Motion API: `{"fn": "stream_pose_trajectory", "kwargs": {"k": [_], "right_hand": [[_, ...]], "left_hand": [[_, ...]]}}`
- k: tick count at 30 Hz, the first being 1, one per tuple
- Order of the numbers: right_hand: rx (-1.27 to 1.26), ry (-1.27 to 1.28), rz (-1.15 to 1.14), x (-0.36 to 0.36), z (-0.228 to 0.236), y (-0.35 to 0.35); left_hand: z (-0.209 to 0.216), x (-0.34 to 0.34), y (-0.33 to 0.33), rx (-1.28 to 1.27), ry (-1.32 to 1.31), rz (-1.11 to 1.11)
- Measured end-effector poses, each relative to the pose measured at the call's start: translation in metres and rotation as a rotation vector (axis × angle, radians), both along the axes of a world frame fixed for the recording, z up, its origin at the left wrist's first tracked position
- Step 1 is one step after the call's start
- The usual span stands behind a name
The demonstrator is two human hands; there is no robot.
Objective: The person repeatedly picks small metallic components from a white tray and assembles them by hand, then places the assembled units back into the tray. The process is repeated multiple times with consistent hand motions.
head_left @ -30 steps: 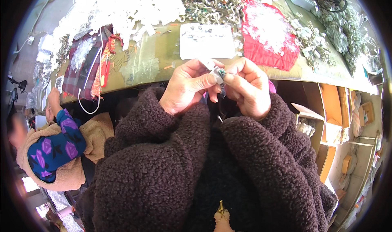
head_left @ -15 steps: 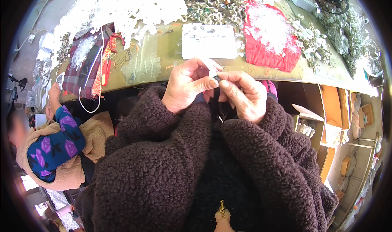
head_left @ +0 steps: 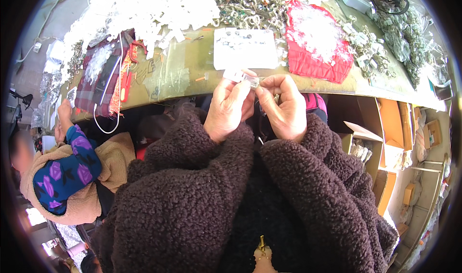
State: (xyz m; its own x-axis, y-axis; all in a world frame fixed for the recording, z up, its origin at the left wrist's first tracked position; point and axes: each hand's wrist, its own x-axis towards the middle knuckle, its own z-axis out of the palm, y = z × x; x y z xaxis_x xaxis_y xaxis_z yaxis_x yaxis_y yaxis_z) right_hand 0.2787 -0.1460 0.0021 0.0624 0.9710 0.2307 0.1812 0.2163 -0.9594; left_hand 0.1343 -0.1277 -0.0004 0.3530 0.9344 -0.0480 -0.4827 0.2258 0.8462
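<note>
Both hands meet just over the table's near edge. My left hand (head_left: 226, 105) is closed in a pinch on a small white card (head_left: 233, 75) and the near side of a small clear plastic piece (head_left: 252, 82). Thumb and fingertips of my right hand (head_left: 284, 108) pinch the right end of that same clear piece. What lies inside or behind the piece is too small to make out. Just beyond the hands, a white board (head_left: 245, 54) lies flat with several small dark and shiny parts along its far side.
White pieces (head_left: 144, 13) heap at the back left, metal-looking parts (head_left: 250, 6) behind the board. A red cloth (head_left: 320, 68) bears clear bits. A plaid cloth (head_left: 86, 92) lies left, near another person's sleeve (head_left: 79, 140). Cardboard boxes (head_left: 390, 124) stand at right.
My left hand has turned more upright, and the white card has swung to the left. The clear plastic piece now shows between the fingertips; both hands stay close together.
</note>
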Motion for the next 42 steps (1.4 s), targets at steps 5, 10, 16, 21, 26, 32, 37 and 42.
{"fn": "stream_pose_trajectory", "kwargs": {"k": [5,10,16,21,26,32,37,42], "right_hand": [[0.037,-0.174,-0.035,-0.001,0.009,-0.005],[0.215,-0.312,-0.037,0.002,0.014,-0.004],[0.083,-0.178,0.022,0.007,0.008,0.000],[-0.213,0.353,0.276,0.008,-0.006,0.004],[-0.239,0.336,0.420,0.006,-0.008,-0.002],[0.129,-0.105,0.114,0.026,0.009,0.037],[0.409,-0.586,-0.034,0.039,0.009,0.111],[0.400,-0.817,0.062,0.043,-0.005,0.126]], "left_hand": [[0.000,0.007,-0.004,0.116,0.182,0.203],[0.003,0.007,-0.009,0.308,0.306,0.241],[0.003,0.001,-0.006,0.403,0.419,0.206],[-0.003,-0.014,0.001,-0.016,-0.082,-0.153],[-0.011,-0.023,0.001,-0.151,-0.213,-0.181],[-0.007,-0.059,0.011,-0.093,-0.319,-0.117],[-0.010,-0.069,0.014,-0.114,-0.350,-0.126],[-0.012,-0.067,0.019,-0.184,-0.364,-0.106]]}}
